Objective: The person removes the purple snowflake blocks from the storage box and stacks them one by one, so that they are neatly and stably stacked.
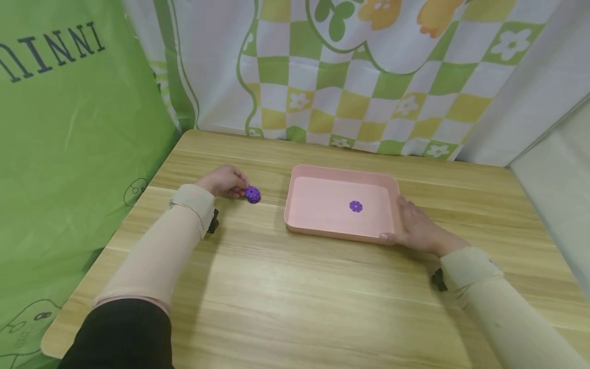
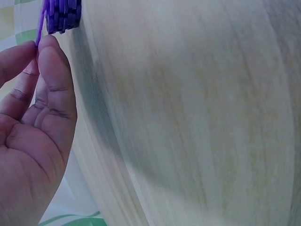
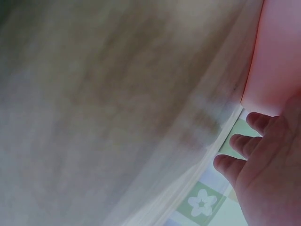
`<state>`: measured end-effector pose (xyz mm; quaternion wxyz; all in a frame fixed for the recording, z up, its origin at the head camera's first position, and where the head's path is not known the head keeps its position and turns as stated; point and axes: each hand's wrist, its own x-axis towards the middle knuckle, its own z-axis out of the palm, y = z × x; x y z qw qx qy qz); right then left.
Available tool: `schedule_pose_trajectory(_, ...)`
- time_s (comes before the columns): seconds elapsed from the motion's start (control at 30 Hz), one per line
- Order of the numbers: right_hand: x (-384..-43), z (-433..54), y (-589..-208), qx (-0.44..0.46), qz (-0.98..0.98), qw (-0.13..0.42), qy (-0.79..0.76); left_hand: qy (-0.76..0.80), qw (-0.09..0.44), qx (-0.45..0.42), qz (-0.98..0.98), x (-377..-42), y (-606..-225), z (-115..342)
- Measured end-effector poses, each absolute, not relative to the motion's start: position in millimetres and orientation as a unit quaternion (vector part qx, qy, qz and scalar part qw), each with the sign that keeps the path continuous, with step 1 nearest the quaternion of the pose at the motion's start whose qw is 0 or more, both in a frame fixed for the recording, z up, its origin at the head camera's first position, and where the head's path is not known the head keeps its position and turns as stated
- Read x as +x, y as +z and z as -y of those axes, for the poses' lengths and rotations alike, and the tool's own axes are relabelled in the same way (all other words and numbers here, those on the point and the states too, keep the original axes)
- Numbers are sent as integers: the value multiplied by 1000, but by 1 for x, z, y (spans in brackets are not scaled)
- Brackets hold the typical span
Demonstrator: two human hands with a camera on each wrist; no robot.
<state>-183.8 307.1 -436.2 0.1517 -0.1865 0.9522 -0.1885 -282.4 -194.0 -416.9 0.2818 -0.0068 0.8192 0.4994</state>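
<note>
My left hand pinches a thin purple notched disc between thumb and fingertip, on the left part of the table. Right beside that disc stands a short stack of the same purple discs, seen edge-on in the left wrist view. A shallow pink tray lies to the right, with one flat purple disc on its floor. At the tray's near right corner, my right hand rests against the outside. Its thumb reaches along the front edge, and the fingers extend by the right wall.
The wood-grain table carries all of these things. A green cloth hangs along the left side, and a checked, flowered curtain runs behind the far edge. A pale wall borders the right side.
</note>
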Motion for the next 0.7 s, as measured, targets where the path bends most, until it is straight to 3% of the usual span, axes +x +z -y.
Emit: schedule_pose_trajectory(0.7,-183,-306,-436,-177,-952,153,-196,478,282,-12,-832,-284,-417,187)
